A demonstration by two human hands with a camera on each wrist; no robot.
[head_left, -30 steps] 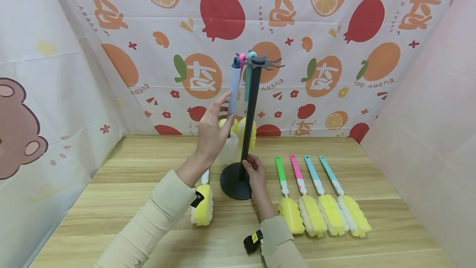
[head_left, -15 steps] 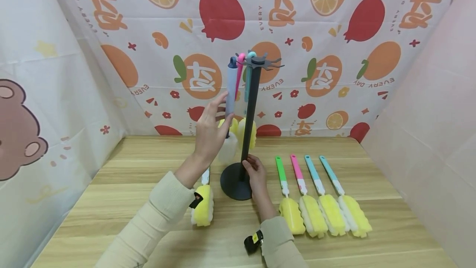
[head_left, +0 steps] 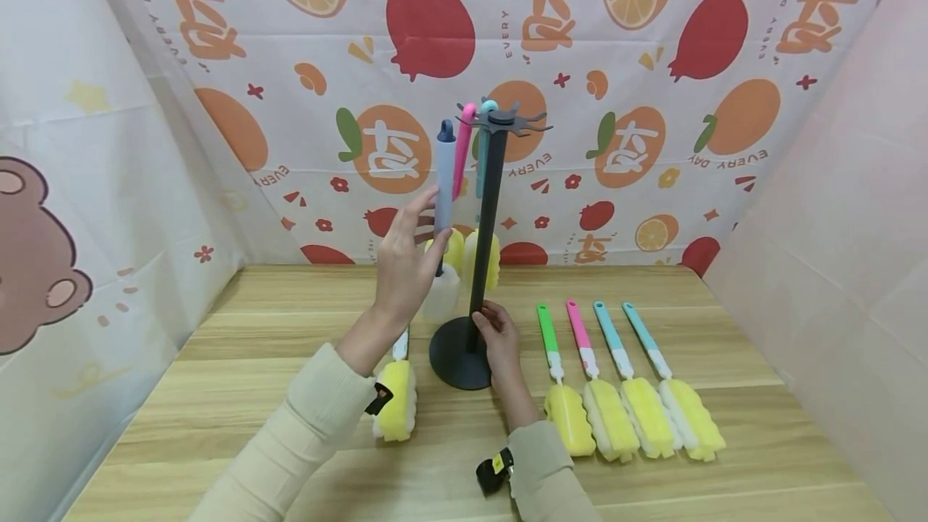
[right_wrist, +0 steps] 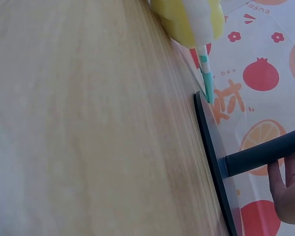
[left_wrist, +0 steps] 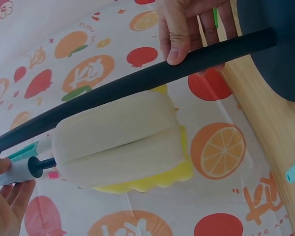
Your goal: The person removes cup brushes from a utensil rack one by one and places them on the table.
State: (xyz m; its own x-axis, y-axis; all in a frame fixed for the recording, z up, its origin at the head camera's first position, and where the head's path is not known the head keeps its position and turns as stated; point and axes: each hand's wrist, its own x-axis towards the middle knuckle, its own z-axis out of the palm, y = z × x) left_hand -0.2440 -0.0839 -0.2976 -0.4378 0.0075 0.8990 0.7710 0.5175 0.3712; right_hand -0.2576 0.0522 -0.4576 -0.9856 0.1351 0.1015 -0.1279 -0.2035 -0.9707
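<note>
My left hand (head_left: 403,268) pinches the pale blue handle of a sponge brush (head_left: 444,184), held upright left of a black stand (head_left: 490,208). Its white sponge head (left_wrist: 118,137) hangs downward, large in the left wrist view. The dark blue loop at its top stands apart from the stand's hooks, to their left. My right hand (head_left: 500,341) grips the post low down, thumb in front and fingers behind. On the hooks hang a pink-handled brush (head_left: 464,147) and a turquoise-handled brush (head_left: 484,163), their yellow sponges partly hidden behind the white one and the post.
Several sponge brushes lie in a row at the right, with green (head_left: 547,333), pink and blue handles. Another yellow-and-white sponge brush (head_left: 395,401) lies left of the stand's round base (head_left: 460,373), partly behind my left wrist. A fruit-patterned cloth (head_left: 551,208) rises behind the table.
My left hand has drawn the blue-handled brush to the left and slightly down, widening the gap from the hooks. My right hand has stayed on the post.
</note>
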